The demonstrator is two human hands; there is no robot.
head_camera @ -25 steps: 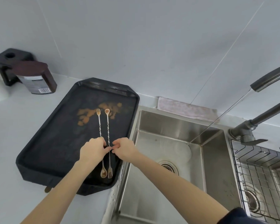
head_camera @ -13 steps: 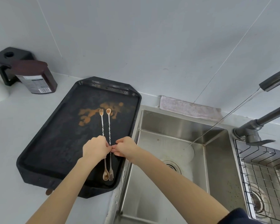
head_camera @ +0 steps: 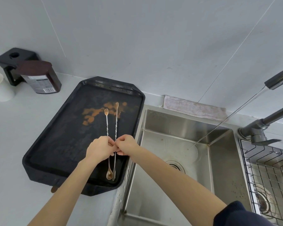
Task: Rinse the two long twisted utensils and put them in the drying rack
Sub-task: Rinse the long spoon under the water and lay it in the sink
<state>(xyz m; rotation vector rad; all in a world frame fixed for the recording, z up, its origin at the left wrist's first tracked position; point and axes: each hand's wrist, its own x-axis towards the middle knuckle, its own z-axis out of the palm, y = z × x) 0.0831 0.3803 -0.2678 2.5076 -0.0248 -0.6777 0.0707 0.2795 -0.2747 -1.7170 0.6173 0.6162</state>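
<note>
Hands point(head_camera: 100, 147) on utensils point(head_camera: 116, 121) — tray point(head_camera: 55, 144) beneath

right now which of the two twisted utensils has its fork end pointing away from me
The left utensil, pinched by the left hand; the right utensil shows its spoon end there.

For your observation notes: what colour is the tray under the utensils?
Black tray, orange-brown smears; head view.

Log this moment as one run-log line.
stage: pickup | left hand: pinching left utensil | right hand: pinching right utensil | over tray | tap: running
</note>
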